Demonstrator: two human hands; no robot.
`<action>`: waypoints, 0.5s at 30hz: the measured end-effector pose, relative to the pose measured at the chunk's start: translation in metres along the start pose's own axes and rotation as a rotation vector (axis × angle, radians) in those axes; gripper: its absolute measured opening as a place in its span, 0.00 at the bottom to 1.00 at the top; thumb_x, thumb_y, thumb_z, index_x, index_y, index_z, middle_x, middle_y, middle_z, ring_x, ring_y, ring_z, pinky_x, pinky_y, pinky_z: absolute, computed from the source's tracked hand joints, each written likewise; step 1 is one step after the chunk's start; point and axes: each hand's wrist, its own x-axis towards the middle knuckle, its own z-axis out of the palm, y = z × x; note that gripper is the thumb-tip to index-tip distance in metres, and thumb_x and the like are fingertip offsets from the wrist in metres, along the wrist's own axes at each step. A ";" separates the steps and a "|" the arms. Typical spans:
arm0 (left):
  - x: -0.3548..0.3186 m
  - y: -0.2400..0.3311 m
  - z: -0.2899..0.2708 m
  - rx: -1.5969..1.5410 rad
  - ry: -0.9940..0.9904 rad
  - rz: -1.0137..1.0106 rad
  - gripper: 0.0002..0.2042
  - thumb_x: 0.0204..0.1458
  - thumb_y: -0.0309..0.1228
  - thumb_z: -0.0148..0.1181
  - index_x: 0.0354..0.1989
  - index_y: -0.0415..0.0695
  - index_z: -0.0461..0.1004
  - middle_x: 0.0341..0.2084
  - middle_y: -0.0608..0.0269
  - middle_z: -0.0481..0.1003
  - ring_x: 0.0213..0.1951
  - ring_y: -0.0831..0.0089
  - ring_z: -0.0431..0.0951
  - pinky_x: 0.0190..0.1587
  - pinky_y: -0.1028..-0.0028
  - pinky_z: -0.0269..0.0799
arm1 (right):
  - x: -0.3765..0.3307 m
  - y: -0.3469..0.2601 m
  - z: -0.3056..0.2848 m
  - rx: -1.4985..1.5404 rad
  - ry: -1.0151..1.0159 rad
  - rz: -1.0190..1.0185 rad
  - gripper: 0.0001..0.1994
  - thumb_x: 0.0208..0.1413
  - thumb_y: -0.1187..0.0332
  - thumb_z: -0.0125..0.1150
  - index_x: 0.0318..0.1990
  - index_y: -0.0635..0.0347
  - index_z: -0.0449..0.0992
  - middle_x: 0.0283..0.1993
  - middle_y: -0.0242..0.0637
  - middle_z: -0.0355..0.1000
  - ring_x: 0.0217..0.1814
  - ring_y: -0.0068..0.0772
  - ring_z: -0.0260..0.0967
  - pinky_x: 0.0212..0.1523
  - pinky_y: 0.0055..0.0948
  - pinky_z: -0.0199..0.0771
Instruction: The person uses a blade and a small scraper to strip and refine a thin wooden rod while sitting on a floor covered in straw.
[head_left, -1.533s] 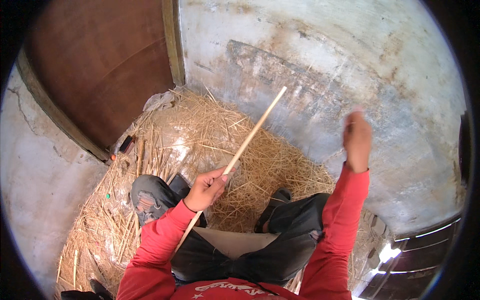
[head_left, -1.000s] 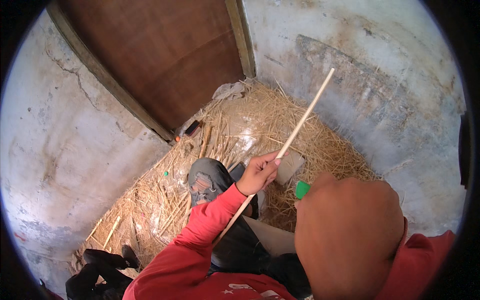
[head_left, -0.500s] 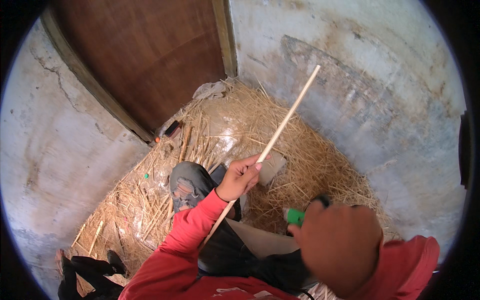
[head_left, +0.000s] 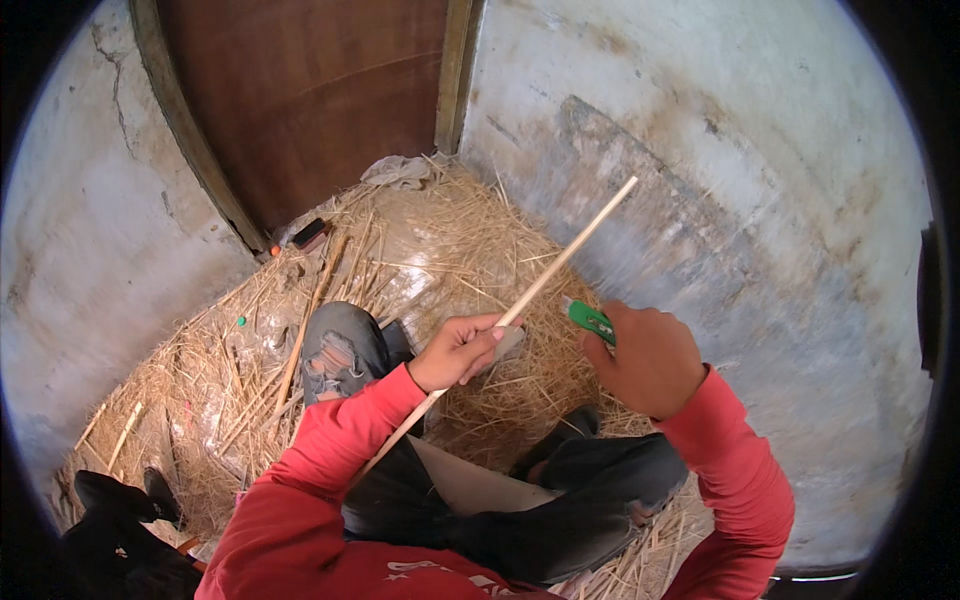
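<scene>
At about nine o'clock of the frame a cracked plaster wall (head_left: 90, 250) met a brown wooden door (head_left: 310, 100) at eleven, and a bed of loose straw (head_left: 440, 240) filled the floor from there toward the centre. A torn grey trouser knee (head_left: 335, 350) sat at the middle left.

The left hand (head_left: 458, 352), just left of centre, was closed around a long pale wooden stick (head_left: 570, 250). The stick ran from the person's lap up toward one o'clock, its free tip ending against the grey stained wall (head_left: 760, 200). The fingers were wrapped narrow about the shaft, thumb on top.

Slightly toward three o'clock from that, the right hand (head_left: 648, 360) was curled shut on a green-handled cutter (head_left: 590, 320), whose green end stuck out at the ten o'clock side of the fist, near the stick but not touching it. Whether a blade was out could not be told.

Judging from this, the step in hand was bringing the cutter up to the stick, with no cut yet begun. The next move would call for a steady left grip, the cutter's edge set against the shaft above the left hand, and a stroke directed away from the fingers and knee.
</scene>
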 end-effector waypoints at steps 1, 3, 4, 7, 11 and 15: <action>0.001 -0.002 -0.002 -0.006 0.000 -0.003 0.18 0.69 0.38 0.44 0.59 0.40 0.70 0.11 0.74 0.61 0.11 0.85 0.57 0.18 0.82 0.54 | 0.001 0.000 0.006 0.049 0.029 -0.026 0.14 0.57 0.59 0.59 0.36 0.63 0.74 0.23 0.50 0.74 0.26 0.57 0.74 0.30 0.51 0.75; 0.006 -0.012 -0.005 -0.016 -0.010 -0.018 0.19 0.69 0.40 0.43 0.57 0.40 0.71 0.12 0.74 0.61 0.12 0.85 0.57 0.18 0.83 0.55 | 0.002 0.001 0.021 0.152 0.085 -0.067 0.13 0.58 0.62 0.58 0.43 0.64 0.73 0.25 0.52 0.73 0.27 0.58 0.74 0.32 0.51 0.75; 0.007 -0.015 -0.006 -0.056 -0.024 -0.011 0.20 0.69 0.42 0.43 0.56 0.40 0.71 0.13 0.74 0.61 0.13 0.85 0.58 0.18 0.83 0.55 | 0.002 -0.001 0.035 0.253 0.094 -0.068 0.16 0.58 0.63 0.58 0.48 0.65 0.70 0.27 0.53 0.74 0.29 0.58 0.74 0.33 0.52 0.75; 0.007 -0.028 -0.003 -0.188 -0.053 -0.012 0.23 0.69 0.47 0.41 0.56 0.40 0.70 0.16 0.74 0.61 0.15 0.85 0.59 0.19 0.83 0.56 | 0.004 -0.020 0.076 0.474 0.067 -0.073 0.27 0.57 0.65 0.58 0.61 0.70 0.61 0.33 0.55 0.75 0.33 0.59 0.74 0.37 0.51 0.75; 0.005 -0.036 0.005 -0.186 -0.072 -0.084 0.28 0.67 0.53 0.39 0.55 0.40 0.73 0.17 0.72 0.67 0.17 0.85 0.63 0.20 0.84 0.56 | 0.006 -0.052 0.148 0.537 0.148 -0.174 0.35 0.56 0.68 0.56 0.69 0.73 0.50 0.35 0.57 0.75 0.31 0.60 0.74 0.36 0.50 0.73; 0.015 -0.071 -0.019 0.155 0.119 0.151 0.27 0.68 0.51 0.41 0.45 0.38 0.78 0.13 0.71 0.68 0.12 0.85 0.61 0.15 0.83 0.53 | 0.005 -0.072 0.121 0.340 0.118 0.037 0.28 0.52 0.67 0.57 0.61 0.68 0.66 0.33 0.52 0.76 0.33 0.53 0.74 0.36 0.48 0.73</action>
